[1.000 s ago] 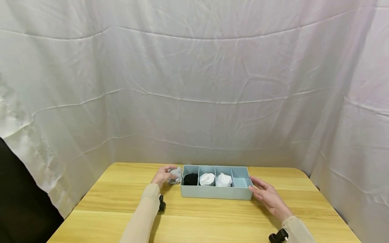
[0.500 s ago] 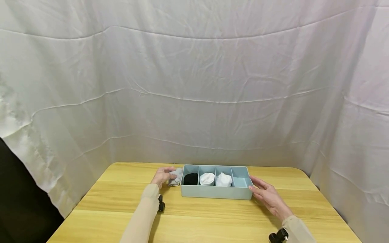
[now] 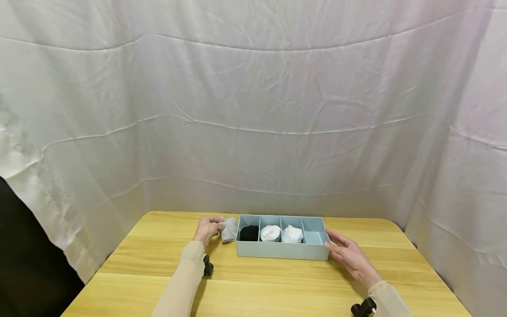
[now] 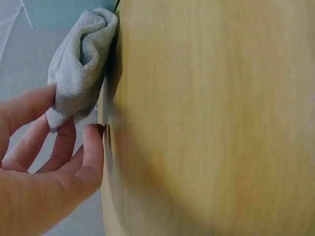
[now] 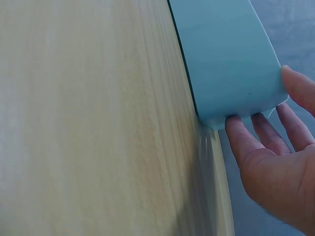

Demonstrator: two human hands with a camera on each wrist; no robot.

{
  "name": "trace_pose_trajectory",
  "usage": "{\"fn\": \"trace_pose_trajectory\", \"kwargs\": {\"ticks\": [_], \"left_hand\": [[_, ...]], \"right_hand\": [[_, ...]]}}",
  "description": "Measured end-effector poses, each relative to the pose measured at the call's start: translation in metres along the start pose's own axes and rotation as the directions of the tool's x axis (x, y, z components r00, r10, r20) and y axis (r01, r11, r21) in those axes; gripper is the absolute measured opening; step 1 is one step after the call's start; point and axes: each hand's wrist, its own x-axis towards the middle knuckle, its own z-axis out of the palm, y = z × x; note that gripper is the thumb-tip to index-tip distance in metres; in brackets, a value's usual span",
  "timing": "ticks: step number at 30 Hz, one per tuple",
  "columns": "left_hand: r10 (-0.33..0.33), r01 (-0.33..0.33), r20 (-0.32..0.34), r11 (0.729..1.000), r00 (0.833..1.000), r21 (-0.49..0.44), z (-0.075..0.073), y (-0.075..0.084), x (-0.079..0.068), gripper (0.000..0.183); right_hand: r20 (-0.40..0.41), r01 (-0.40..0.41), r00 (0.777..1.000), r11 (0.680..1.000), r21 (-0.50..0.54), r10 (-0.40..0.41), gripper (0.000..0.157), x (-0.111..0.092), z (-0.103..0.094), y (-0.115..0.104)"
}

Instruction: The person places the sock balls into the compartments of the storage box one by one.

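Observation:
In the head view my left hand [image 3: 207, 229] pinches the left edge of a rolled-up grey sock [image 3: 229, 230] beside the left end of a pale blue box [image 3: 282, 251]. The left wrist view shows the thumb and fingertips on the soft grey fabric, its folded opening facing away from the hand. The box has a row of compartments. From left they hold a black cloth bundle [image 3: 249, 233], a white bundle [image 3: 270, 233] and another white bundle [image 3: 292, 234]; the rightmost is bare. My right hand [image 3: 353, 259] touches the box's right end, thumb near the rim and fingers against the wall.
The box stands near the back of a light wooden table [image 3: 253, 286]. A pale curtain [image 3: 277, 132] hangs close behind the table and along both sides. Something dark [image 3: 31, 255] shows at the left beyond the curtain.
My left hand has shifted slightly left, and more of the grey sock shows beside its fingers. The right hand and the box stay where they were.

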Motion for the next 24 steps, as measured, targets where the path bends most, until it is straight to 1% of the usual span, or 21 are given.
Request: {"fn": "trace_pose_trajectory", "kwargs": {"ticks": [4,7,10,13,14,20,24], "left_hand": [[-0.006,0.005,-0.016,0.999,1.000,-0.046,0.002,0.002,-0.001,0.023],[0.010,-0.013,-0.039,0.995,0.999,-0.094,0.002,0.003,-0.001,0.025],[0.038,-0.046,-0.088,0.995,0.995,-0.088,0.002,0.007,0.000,0.026],[0.072,-0.081,-0.137,0.995,0.988,-0.060,0.002,0.014,0.001,0.026],[0.083,-0.093,-0.148,0.993,0.986,-0.066,0.002,0.017,0.002,0.026],[0.145,-0.174,-0.155,0.966,0.977,-0.192,0.004,0.034,0.001,0.027],[0.182,-0.212,-0.153,0.954,0.971,-0.213,0.008,0.040,-0.001,0.028]], "right_hand": [[0.004,-0.001,1.000,1.000,0.004,0.001,0.069,0.001,0.000,0.001],[0.004,0.001,1.000,1.000,0.002,-0.001,0.068,0.001,0.000,0.001],[0.004,0.003,1.000,1.000,0.005,-0.003,0.069,0.001,0.000,0.000],[0.007,0.006,1.000,1.000,0.005,-0.006,0.070,0.001,0.001,-0.001],[0.005,0.007,1.000,1.000,0.008,-0.007,0.070,0.001,0.000,-0.001],[0.006,0.002,1.000,1.000,0.009,-0.003,0.070,0.000,0.000,-0.002],[0.016,0.003,1.000,1.000,0.011,-0.004,0.070,0.000,0.000,-0.001]]}}
